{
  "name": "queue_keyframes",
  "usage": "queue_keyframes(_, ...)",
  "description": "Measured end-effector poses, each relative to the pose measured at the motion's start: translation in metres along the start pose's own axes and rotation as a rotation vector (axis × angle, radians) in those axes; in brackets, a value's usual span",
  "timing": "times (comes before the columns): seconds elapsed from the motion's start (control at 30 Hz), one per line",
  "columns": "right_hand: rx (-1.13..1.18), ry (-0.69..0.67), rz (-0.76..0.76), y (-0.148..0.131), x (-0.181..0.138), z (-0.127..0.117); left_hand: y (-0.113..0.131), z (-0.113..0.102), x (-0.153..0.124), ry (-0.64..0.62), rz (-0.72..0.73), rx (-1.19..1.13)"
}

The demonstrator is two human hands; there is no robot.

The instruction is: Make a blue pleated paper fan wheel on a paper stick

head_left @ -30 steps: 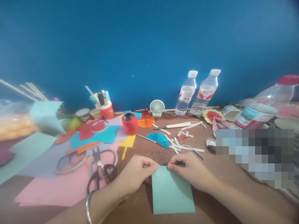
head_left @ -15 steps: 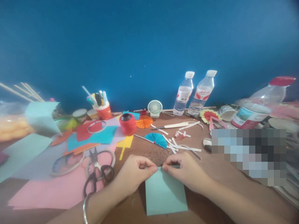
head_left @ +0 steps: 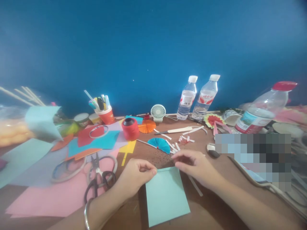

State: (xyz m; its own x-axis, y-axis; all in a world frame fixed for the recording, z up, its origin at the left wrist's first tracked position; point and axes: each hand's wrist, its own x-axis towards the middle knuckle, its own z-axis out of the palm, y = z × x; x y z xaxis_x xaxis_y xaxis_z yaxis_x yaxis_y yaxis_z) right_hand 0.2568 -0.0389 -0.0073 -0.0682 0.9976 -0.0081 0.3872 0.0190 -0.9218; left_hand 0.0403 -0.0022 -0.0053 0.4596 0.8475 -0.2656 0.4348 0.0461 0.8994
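A pale green paper sheet (head_left: 166, 196) lies on the brown table (head_left: 216, 210) in front of me. My left hand (head_left: 135, 177) pinches its upper left corner between thumb and forefinger. My right hand (head_left: 194, 166) hovers just above the sheet's upper right corner, fingers curled and close together, with nothing visibly in them. A silver bangle sits on my left wrist.
Black scissors (head_left: 99, 180) lie on pink paper (head_left: 55, 199) at the left. A red thread spool (head_left: 130, 128), blue paper fan (head_left: 158, 144), orange fan (head_left: 146, 126), white strips (head_left: 189, 131), pen cup (head_left: 105, 113), small white fan (head_left: 158, 112) and water bottles (head_left: 185, 101) crowd the back.
My right hand has let go of the sheet's top edge and lifted slightly to the right. The sheet has shifted a little left and tilted; my left hand keeps its pinch.
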Motion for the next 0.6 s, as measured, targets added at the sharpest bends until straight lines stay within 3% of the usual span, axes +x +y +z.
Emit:
queue_keyframes(0.23,-0.153,-0.09,0.013,-0.007,-0.004,0.021,0.007,0.003,-0.006,0.012,0.115,0.171)
queue_keyframes(0.6,-0.207,-0.104,0.057,0.002,-0.001,0.012,0.003,0.001,-0.006,-0.001,0.151,0.336)
